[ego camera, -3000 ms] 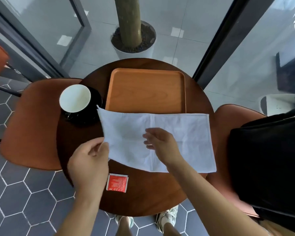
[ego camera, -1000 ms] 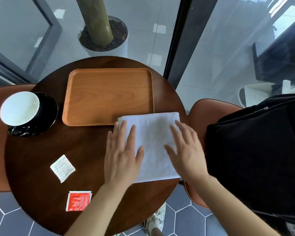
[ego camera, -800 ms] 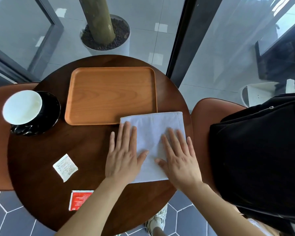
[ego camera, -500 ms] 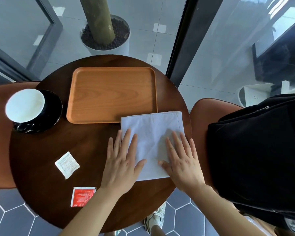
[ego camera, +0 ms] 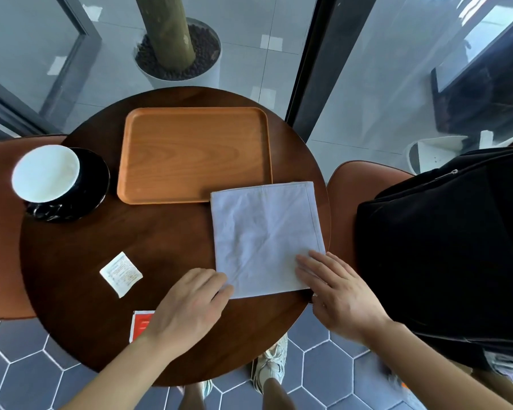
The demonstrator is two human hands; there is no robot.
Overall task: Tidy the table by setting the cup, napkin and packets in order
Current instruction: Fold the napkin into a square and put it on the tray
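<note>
Left hand (ego camera: 187, 309): fingers curled at napkin (ego camera: 264, 238) near-left corner, touching it. Right hand (ego camera: 342, 294): fingers spread flat on near-right corner (whether either pinches the cloth cannot be told). Napkin: folded, white, right side of table (ego camera: 71, 261), far edge overlapping tray (ego camera: 194, 155). White packet (ego camera: 121, 274): mid-left. Red packet (ego camera: 141, 325): part-hidden under left hand. Cup (ego camera: 45, 173): on black saucer (ego camera: 94, 184), far left.

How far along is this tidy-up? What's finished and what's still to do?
Done: the napkin lies folded, its far corner overlapping the tray. In hand: the left hand and right hand rest at its near corners. Left: the white packet and red packet lie loose, and the cup sits off the tray.
</note>
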